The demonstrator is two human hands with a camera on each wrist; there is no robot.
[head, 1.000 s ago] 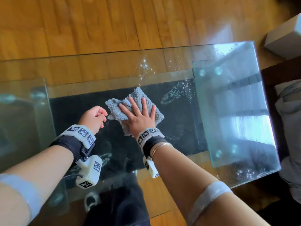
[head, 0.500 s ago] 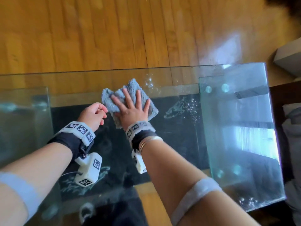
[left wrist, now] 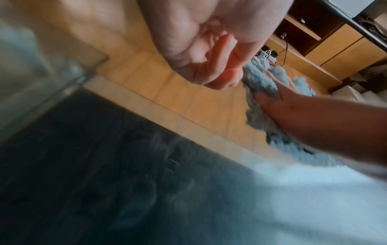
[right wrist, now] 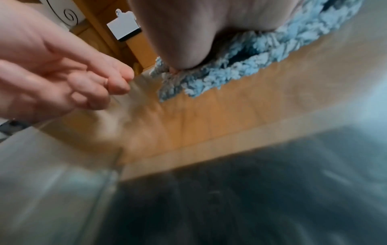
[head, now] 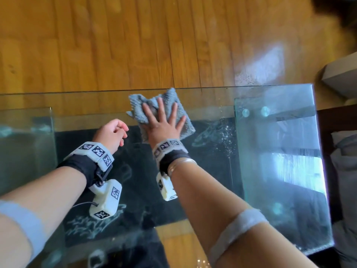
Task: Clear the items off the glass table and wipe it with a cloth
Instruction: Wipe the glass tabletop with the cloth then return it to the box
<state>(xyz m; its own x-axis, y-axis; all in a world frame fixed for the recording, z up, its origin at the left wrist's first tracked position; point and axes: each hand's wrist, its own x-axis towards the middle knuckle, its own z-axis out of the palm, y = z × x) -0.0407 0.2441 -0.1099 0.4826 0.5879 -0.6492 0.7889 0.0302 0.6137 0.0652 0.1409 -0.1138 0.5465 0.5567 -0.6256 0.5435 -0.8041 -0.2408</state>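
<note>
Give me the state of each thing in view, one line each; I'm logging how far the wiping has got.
Grey-blue fluffy microfibre cloth: crumpled, flat on the glass near the far edge, pressed under the right hand.
Clear glass table top: nothing but the cloth on it; white specks and smears right of the cloth.
Right hand: fingers spread straight, palm down on the cloth.
Left hand: fingers loosely curled, holding nothing, beside the cloth.

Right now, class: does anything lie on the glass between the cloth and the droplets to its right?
Nothing visible does. The right hand presses the cloth flat on the glass table; bare glass runs to the water droplets.
</note>
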